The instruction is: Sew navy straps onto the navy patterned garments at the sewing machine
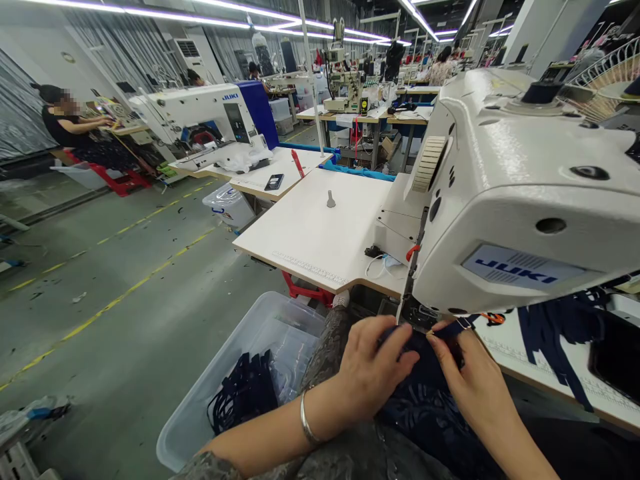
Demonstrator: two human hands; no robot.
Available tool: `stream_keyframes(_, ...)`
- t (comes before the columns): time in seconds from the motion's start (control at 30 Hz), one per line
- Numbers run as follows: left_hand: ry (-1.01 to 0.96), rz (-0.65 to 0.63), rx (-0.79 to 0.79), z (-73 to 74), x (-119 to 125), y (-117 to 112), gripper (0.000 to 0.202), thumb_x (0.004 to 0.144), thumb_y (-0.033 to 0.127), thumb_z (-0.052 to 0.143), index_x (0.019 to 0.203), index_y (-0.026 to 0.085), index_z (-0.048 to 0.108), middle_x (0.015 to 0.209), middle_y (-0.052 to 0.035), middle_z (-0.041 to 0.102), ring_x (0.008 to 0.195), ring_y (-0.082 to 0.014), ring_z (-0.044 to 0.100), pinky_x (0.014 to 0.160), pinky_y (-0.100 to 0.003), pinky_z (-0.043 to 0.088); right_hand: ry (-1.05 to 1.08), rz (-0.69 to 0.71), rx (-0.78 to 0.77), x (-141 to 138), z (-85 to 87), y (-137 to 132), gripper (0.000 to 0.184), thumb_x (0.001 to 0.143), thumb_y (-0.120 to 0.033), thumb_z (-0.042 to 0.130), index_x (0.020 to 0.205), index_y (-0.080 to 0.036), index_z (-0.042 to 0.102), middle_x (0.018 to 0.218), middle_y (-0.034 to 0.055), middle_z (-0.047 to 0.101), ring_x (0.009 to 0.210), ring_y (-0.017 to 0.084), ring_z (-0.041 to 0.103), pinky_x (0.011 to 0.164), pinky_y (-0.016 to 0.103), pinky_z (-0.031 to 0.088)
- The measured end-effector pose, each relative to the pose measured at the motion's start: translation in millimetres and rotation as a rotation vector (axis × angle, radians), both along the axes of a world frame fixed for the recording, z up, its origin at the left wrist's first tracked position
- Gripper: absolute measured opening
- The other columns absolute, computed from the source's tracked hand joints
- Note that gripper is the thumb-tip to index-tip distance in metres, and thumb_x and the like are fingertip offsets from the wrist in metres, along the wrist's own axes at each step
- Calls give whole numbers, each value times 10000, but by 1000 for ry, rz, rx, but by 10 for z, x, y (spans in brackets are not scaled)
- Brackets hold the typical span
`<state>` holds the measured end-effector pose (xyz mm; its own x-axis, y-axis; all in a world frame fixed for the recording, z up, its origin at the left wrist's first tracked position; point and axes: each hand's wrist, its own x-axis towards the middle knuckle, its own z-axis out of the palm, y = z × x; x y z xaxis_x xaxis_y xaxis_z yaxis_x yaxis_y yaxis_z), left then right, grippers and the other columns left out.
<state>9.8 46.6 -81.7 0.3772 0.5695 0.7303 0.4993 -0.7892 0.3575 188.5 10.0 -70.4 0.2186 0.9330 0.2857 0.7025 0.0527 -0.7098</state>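
A white sewing machine (530, 193) fills the right side of the head view. Under its needle area lies dark navy patterned fabric (425, 407), which drapes down over the lap. My left hand (373, 363) has its fingers bent over the fabric beside the presser foot, holding its edge. Close by on the right, my right hand (467, 370) pinches a navy strap (453, 329) with a small metal ring or slider on it, at the fabric's edge. The fingertips of both hands partly hide the sewing spot.
A clear plastic bin (187, 407) on the floor at left holds navy straps (245, 393). More navy straps (560, 333) and a dark phone-like object (617, 363) lie right. A white worktable (300, 220) extends ahead. Another sewing machine (200, 110) and a seated person (75, 127) are further off.
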Motion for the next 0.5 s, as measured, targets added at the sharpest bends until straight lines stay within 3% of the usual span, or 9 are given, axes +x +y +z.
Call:
stream_keyframes(0.07, 170, -133, 141, -18, -20, 13, 373, 916, 254, 596, 1276, 192, 521, 1164, -56, 642, 1164, -171, 547, 1076, -309, 335, 13, 3, 19, -2, -37, 14, 208, 912, -442, 496, 945, -246, 555, 919, 61, 660, 916, 249, 639, 794, 380, 501)
stream_keyframes(0.13, 337, -226, 138, -25, -28, 29, 370, 951, 278, 544, 1305, 175, 515, 1234, -49, 634, 1238, -163, 505, 1117, -310, 256, 53, -12, -19, 23, -64, 26, 223, 901, -456, 507, 954, -243, 549, 901, 56, 643, 870, 240, 631, 768, 377, 501)
stream_keyframes(0.27, 473, -219, 114, -30, -22, 69, 381, 970, 291, 505, 1339, 198, 493, 1311, -46, 594, 1310, -177, 444, 1080, -325, 268, 222, -32, -137, 130, -95, 89, 280, 853, -495, 579, 930, -231, 526, 755, -3, 553, 686, 186, 562, 652, 331, 485)
stream_keyframes(0.4, 490, -204, 132, -34, -14, 97, 342, 965, 269, 506, 1305, 235, 523, 1320, -22, 584, 1295, -180, 452, 1047, -327, 290, 491, 20, -176, 232, -131, 166, 297, 873, -499, 572, 958, -215, 552, 827, 11, 596, 784, 176, 586, 730, 303, 497)
stream_keyframes(0.5, 482, -190, 137, -35, -11, 103, 330, 970, 228, 487, 1297, 248, 531, 1327, -6, 580, 1299, -171, 439, 1056, -332, 270, 550, 9, -178, 268, -163, 185, 289, 879, -488, 578, 968, -213, 568, 860, 19, 610, 819, 173, 590, 763, 293, 495)
